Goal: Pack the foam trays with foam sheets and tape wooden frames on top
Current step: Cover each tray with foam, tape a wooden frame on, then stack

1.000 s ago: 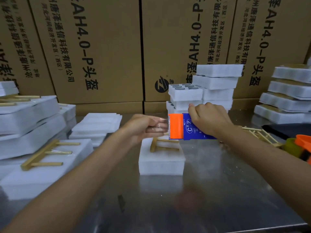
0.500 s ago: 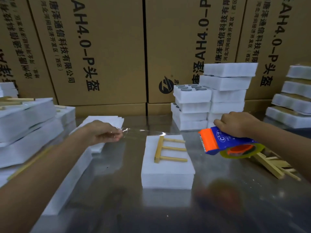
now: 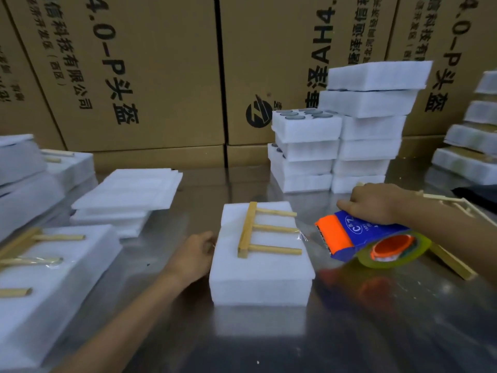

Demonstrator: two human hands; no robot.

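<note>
One foam tray (image 3: 262, 267) sits nearest me on the counter (image 3: 349, 332), a wooden frame (image 3: 265, 232) lying on top. I have my left hand (image 3: 195, 254) pressed against its left side; whether those fingers pinch the tape end I cannot tell. My right hand (image 3: 376, 207) grasps the tape dispenser (image 3: 368, 242) just right of the tray, clear tape (image 3: 305, 236) stretched across, not yet cut. Finished taped trays (image 3: 51, 278) lie at left. Farther back, foam sheets (image 3: 126, 195) and unpacked trays (image 3: 336, 141) wait, so plenty remains.
</note>
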